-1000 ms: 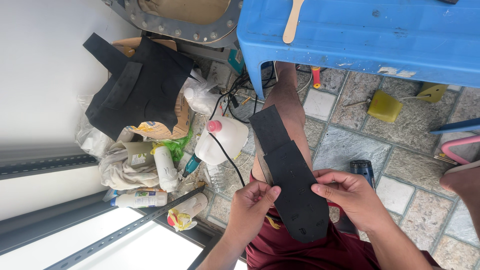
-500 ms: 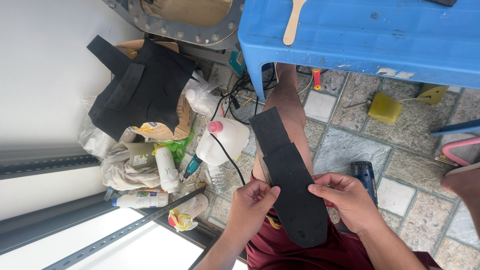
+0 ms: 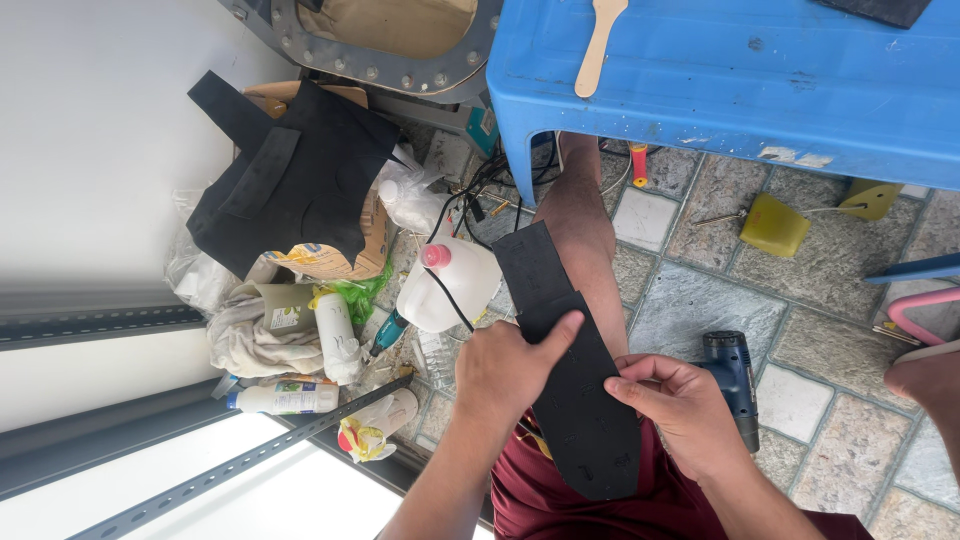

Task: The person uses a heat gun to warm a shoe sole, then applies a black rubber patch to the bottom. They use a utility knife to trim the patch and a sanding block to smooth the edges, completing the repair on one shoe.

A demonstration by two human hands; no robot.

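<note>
Black rubber strip (image 3: 572,390) pinched by both hands (image 3: 600,385) above stone-tiled floor (image 3: 690,310), beside blue plastic table (image 3: 740,80).

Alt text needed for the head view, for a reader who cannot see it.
Two bare hands, left hand and right hand, hold a long black rubber sole piece over the person's lap. A blue plastic table stands ahead; bottles and black scraps clutter the paved floor.

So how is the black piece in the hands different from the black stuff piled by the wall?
The black sole-shaped piece is one long, narrow strip; the black pile is several wide, overlapping sheets. The strip lies along the person's leg, held by the left hand and right hand; the pile rests untouched on a cardboard box. Both are flat, matte black.
</note>
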